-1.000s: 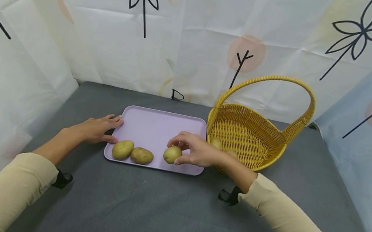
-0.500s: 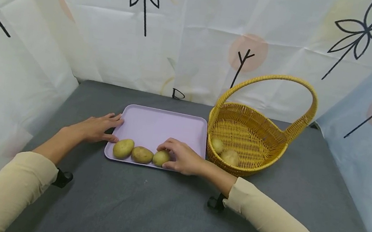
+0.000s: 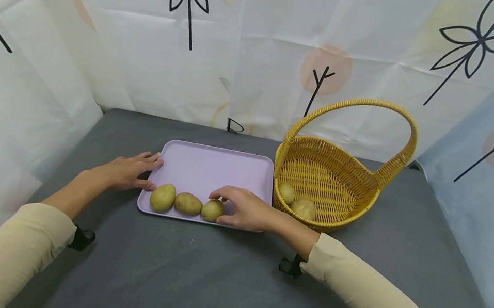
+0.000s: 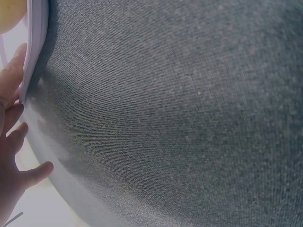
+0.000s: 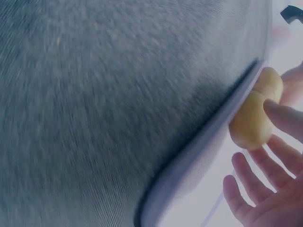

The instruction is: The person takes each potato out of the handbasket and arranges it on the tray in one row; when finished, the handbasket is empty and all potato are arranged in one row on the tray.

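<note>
A pale lilac tray (image 3: 216, 171) lies on the dark grey cloth. Three potatoes line its near edge: a larger left potato (image 3: 162, 198), a middle potato (image 3: 188, 204) and a small round potato (image 3: 212, 211). My right hand (image 3: 246, 209) is over the small one, thumb and fingertips on either side of it. In the right wrist view those fingers (image 5: 253, 182) are spread and fairly straight, with the potato (image 5: 251, 123) beside the thumb. My left hand (image 3: 132, 170) rests at the tray's left rim, thumb and fingers extended.
Close to the tray's right side stands a yellow wicker basket (image 3: 355, 189) with a tall arched handle. Inside it are two potatoes, a smaller one (image 3: 286, 193) and a larger one (image 3: 304, 209). A patterned white curtain (image 3: 262, 73) hangs behind the table.
My right hand has carried the small potato left and down into line with the other two, and its fingers have since loosened. The left hand has stayed at the rim.
</note>
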Available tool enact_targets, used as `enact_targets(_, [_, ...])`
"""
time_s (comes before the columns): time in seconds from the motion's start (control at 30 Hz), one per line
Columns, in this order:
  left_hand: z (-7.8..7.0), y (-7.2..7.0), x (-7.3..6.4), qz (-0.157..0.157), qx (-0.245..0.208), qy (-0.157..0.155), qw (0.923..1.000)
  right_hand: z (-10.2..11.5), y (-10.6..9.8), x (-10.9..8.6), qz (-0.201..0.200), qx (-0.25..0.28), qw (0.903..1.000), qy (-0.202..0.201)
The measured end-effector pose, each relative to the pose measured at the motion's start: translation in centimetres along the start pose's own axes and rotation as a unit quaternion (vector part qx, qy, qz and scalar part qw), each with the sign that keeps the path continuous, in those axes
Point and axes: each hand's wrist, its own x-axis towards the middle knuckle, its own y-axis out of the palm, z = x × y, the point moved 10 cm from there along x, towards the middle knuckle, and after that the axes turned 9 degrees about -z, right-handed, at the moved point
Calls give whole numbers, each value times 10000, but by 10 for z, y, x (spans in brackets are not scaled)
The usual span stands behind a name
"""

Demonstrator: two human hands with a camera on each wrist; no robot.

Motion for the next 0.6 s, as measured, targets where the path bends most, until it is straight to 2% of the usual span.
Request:
enact_targets(0.2, [1,1,1,0,53,46,10000,4,-12,-17,284,97,9995,-32])
enact_targets(0.43, [1,1,1,28,48,47,10000,16,-38,-45,492,68,9986,-200])
enact_targets(0.6, [1,1,2,35,51,53,10000,12,-64,-64,577,-48,9983,52])
